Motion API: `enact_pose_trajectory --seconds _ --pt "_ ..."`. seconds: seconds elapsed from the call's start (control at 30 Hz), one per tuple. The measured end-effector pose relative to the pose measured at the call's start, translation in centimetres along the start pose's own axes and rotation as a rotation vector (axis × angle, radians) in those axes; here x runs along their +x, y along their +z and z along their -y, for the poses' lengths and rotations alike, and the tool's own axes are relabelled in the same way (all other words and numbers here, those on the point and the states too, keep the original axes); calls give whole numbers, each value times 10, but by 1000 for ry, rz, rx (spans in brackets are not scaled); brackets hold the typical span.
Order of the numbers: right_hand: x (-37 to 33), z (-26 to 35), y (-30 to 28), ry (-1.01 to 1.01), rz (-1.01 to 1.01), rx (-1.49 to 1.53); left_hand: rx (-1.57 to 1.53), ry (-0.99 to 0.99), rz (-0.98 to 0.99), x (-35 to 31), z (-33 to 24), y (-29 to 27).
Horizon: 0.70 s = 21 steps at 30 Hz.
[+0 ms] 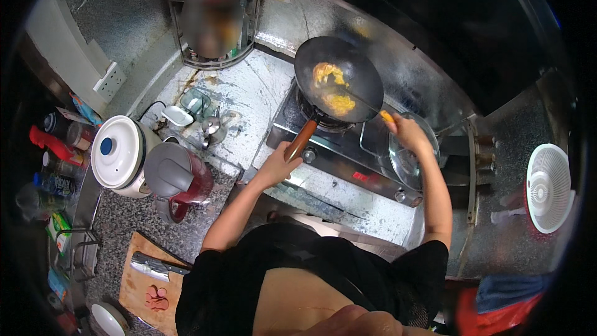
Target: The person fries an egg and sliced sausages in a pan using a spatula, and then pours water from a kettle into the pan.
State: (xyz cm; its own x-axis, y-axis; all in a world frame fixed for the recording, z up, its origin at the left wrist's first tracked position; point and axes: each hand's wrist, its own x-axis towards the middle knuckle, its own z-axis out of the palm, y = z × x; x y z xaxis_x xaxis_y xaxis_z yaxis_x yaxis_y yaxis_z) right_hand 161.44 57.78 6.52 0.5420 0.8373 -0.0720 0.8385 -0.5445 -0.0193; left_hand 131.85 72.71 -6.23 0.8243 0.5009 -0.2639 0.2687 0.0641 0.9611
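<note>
A dark wok [367,68] sits tilted over the left burner of the gas stove [336,160]. Yellow scrambled egg [341,104] lies in it in two clumps. My left hand [280,165] is closed round the wok's brown wooden handle [301,139]. At the wok's right rim, my right hand [407,132] grips the orange end of a spatula [387,116]; its thin dark shaft reaches down among the egg. Under my right forearm, a glass lid [407,165] rests over the right side of the stove.
A cutting board [134,286] at lower left bears a cleaver [149,266] and sliced sausage [157,298]. Beside it stand a kettle [169,168] and a white lidded pot [116,155]. A wire rack [256,18] fills the back corner. A white colander [548,188] hangs at right.
</note>
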Motion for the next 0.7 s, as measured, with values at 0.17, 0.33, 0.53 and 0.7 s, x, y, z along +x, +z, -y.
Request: enact_pose_trajectory --seconds 0.17,0.33,0.53,0.7 --pt "17 9 11 58 -77 -49 -18 15 -7 -3 -2 3" --pt "-6 16 -27 45 -18 67 19 53 -41 2 8 2" --pt "-25 10 -31 1 -22 70 21 35 -26 1 3 2" --pt "-17 28 -28 -40 186 362 3 28 -13 1 4 5"
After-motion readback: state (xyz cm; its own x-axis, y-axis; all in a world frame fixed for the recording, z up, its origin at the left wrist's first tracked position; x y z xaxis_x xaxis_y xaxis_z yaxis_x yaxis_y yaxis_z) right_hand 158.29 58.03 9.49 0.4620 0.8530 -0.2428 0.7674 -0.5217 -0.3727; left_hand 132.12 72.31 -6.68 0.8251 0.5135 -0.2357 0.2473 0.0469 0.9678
